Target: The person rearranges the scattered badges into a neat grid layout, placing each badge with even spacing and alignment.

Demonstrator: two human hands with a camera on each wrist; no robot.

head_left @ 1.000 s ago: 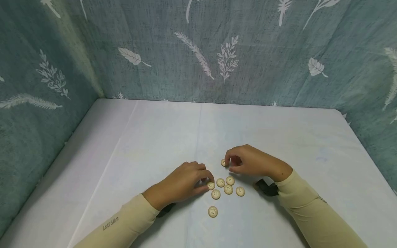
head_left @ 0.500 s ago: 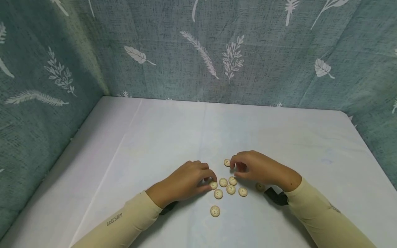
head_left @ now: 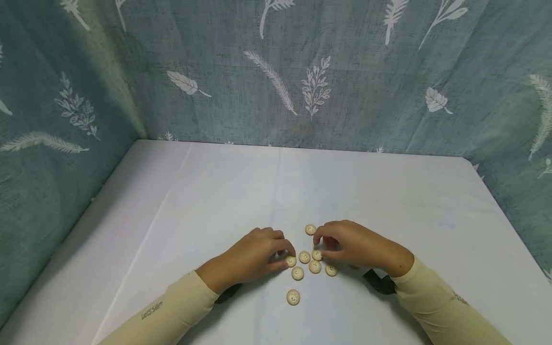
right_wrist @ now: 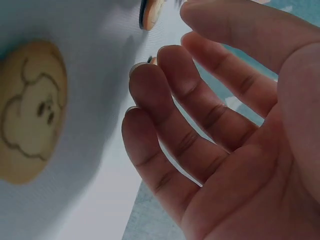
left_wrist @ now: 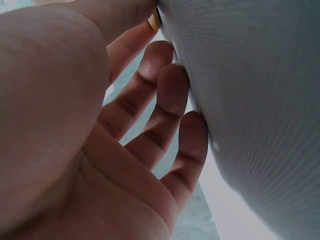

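Observation:
Small round beige discs with dark cartoon faces lie on the white-covered table in the head view. My left hand (head_left: 260,254) pinches one disc (head_left: 291,261) at its edges between thumb and index finger; only a sliver of that disc (left_wrist: 154,21) shows in the left wrist view, and the other fingertips rest on the cloth. My right hand (head_left: 355,244) hovers with loosely bent fingers, holding nothing. Its thumb and index fingertip are apart, right by another disc (head_left: 316,255). One disc (head_left: 310,229) lies just beyond the index fingertip. A large-looking disc (right_wrist: 35,112) lies beside the right fingers.
Several more discs cluster between the hands, among them a middle disc (head_left: 304,257) and a right-hand disc (head_left: 331,270). A separate disc (head_left: 293,297) lies nearer the front. Green leaf-patterned cloth (head_left: 276,96) hangs behind the table (head_left: 215,191) and at its sides.
My right hand has left the far disc and come nearer, toward the disc at the cluster's top right. My left hand stays at its disc. The head view has shifted slightly.

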